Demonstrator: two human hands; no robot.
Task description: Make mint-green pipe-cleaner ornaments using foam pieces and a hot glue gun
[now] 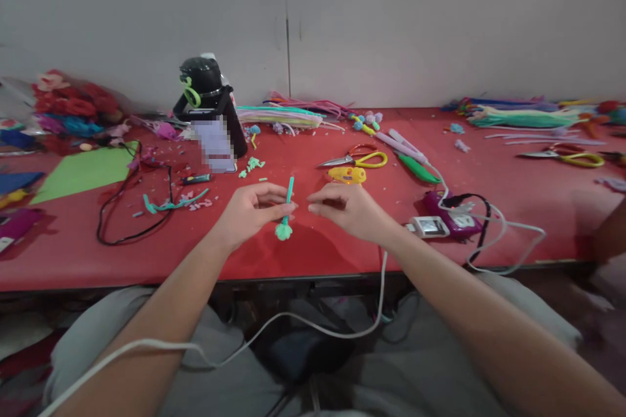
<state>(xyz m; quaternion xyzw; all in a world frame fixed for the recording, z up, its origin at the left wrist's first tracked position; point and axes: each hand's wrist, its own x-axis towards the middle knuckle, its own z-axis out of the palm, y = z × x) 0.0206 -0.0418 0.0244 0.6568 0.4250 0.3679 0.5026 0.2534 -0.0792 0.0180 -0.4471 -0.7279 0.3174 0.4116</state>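
Observation:
Pinched between the thumb and fingers of my left hand (257, 212) is a teal stem (290, 190), held nearly upright. A pale green fluffy piece (283, 230) hangs at its lower end. My right hand (345, 208) is just to the right, thumb and fingers brought close together; whether something tiny is between the fingertips is too small to make out. A yellow glue gun (347, 174) lies just beyond my right hand. Scissors with a red and yellow handle (370, 157) rest behind it. Pale green scraps (254, 164) lie beyond my left hand.
A black bottle (237, 127) stands at the back left, near green paper (85, 172) and a black cable (101, 215). Bundled pipe cleaners (283, 116) lie along the wall. To the right are a purple power bank (452, 218) and a white cable (521, 226), which also crosses my lap.

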